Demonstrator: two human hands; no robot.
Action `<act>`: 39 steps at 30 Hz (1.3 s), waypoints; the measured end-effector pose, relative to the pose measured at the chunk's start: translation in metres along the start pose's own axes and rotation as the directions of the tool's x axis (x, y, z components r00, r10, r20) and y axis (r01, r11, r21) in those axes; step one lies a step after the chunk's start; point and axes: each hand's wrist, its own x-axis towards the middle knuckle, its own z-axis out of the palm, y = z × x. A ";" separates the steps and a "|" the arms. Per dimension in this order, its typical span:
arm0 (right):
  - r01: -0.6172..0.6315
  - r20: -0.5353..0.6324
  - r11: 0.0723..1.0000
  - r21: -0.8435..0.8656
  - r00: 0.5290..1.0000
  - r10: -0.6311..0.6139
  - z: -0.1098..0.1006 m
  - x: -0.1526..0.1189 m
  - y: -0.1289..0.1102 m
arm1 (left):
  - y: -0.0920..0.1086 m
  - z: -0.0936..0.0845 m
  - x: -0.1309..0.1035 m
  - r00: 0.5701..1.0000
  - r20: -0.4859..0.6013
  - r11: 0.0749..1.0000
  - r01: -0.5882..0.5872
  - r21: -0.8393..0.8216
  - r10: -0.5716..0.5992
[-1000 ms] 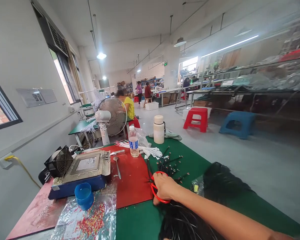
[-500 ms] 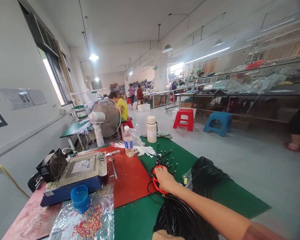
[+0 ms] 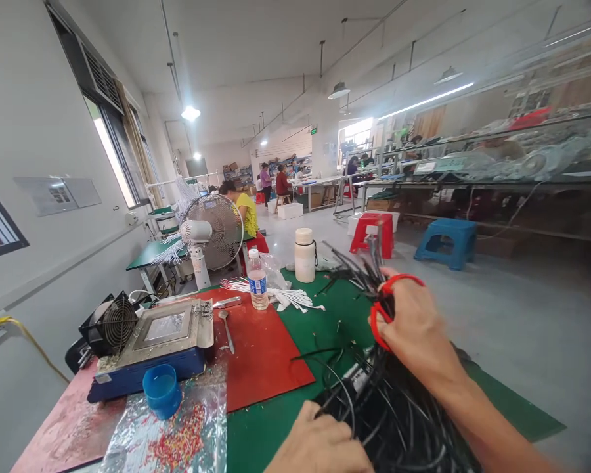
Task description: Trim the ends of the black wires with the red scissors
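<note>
My right hand (image 3: 416, 328) is raised above the green mat (image 3: 276, 427) and grips a bundle of black wires (image 3: 357, 266) bound by a red band (image 3: 391, 292); the wire ends stick up past my fingers. More black wires (image 3: 398, 420) trail down from the bundle into a loose heap at the table's near edge. My left hand (image 3: 318, 443) rests at the bottom of the view, fingers on the heap's left side.
A solder pot (image 3: 162, 338) with a small black fan (image 3: 113, 322) stands on the red mat (image 3: 261, 355); a blue cup (image 3: 161, 391), spoon (image 3: 226, 328), water bottle (image 3: 257, 279), white flask (image 3: 304, 255), white wires (image 3: 276, 294) and desk fan (image 3: 211, 230) surround it. Stools and seated people are behind.
My right hand has lifted the banded wire bundle off the mat and swung it up and to the right. My left hand has come into view on the heap.
</note>
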 end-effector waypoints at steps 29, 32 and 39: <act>0.062 0.610 0.894 0.444 0.710 -0.352 0.100 0.039 -0.013 | -0.051 -0.009 -0.007 0.947 -0.164 0.906 0.200 -0.373 -0.276; 0.037 0.580 0.952 0.305 0.785 -0.216 0.083 0.074 0.025 | -0.045 -0.044 -0.005 0.784 -0.401 0.821 0.228 -0.523 -0.473; -0.005 0.610 0.987 0.158 0.786 -0.094 0.075 0.071 0.057 | -0.078 -0.057 -0.002 0.422 -0.583 0.656 0.704 -0.273 -0.695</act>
